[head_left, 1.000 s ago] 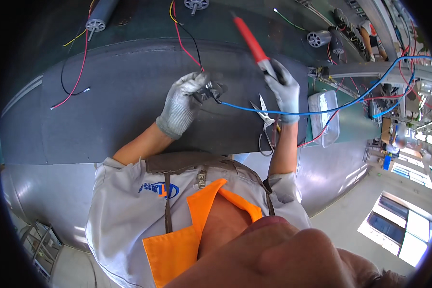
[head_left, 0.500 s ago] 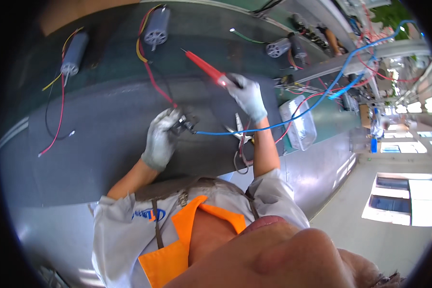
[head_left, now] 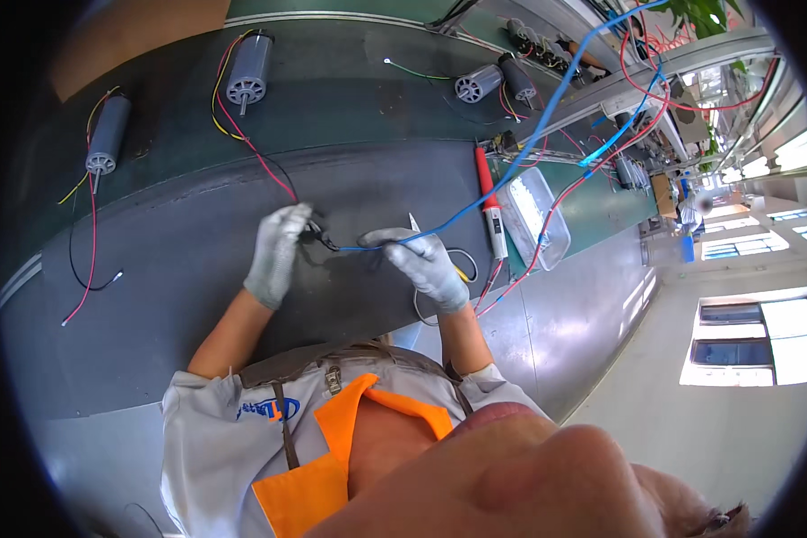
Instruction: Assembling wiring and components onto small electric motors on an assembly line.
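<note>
My gloved left hand (head_left: 278, 251) is closed at the fingertips on a small black part (head_left: 316, 231); its exact kind is hard to make out. A blue cable (head_left: 462, 215) runs into that part from the right, and a red lead (head_left: 269, 170) from a grey motor (head_left: 248, 72) reaches the same spot. Beside the cable, my gloved right hand (head_left: 424, 266) has its fingers stretched and apart, the cable passing at the index finger. A red pen-shaped tool (head_left: 487, 184) lies to the right of that hand. Scissors (head_left: 414, 222) are partly hidden behind the right hand.
Another grey motor (head_left: 109, 134) with loose leads lies at left. Two smaller motors, one silver (head_left: 478, 83), sit at the far right. A clear plastic tray (head_left: 560, 242) stands beside the red tool. Red and blue cables hang from a metal frame (head_left: 690, 63).
My right hand has let go of the red tool, which now lies by the tray, and has come toward the left hand at the blue cable. The view has shifted slightly.
</note>
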The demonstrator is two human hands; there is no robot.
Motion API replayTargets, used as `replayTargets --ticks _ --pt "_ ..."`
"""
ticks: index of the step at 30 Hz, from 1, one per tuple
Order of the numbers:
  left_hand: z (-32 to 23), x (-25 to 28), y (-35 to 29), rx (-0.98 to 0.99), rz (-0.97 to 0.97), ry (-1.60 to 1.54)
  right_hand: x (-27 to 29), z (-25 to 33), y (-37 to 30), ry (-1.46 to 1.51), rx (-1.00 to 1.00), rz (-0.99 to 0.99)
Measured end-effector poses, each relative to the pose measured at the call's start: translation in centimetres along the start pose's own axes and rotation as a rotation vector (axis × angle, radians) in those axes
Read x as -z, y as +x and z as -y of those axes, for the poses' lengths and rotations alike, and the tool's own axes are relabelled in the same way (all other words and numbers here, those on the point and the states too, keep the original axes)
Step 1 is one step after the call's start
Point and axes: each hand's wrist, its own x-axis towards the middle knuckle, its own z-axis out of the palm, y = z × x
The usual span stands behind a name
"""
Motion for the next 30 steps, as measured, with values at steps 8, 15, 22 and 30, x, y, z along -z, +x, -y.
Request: replayTargets --ticks 8,15,22,30 --pt "-7.0 16.5 -3.7 -0.413 -1.080 2.007 8.0 -1.6 0.2 -0.617 -0.445 -0.234" --pt "-0.2 1.5 -1.2 -0.742 0.585 1.528 14.9 -3.5 13.2 -0.943 0.034 -0.458" --pt "5.5 -9.7 4.8 -0.832 1.050 1.390 27.1 -8.8 27.0 -1.388 -0.547 -0.736" --pt "6.6 -10.4 6.5 -0.770 0.993 1.261 29.6 -18.9 29.6 0.013 0.077 -1.278"
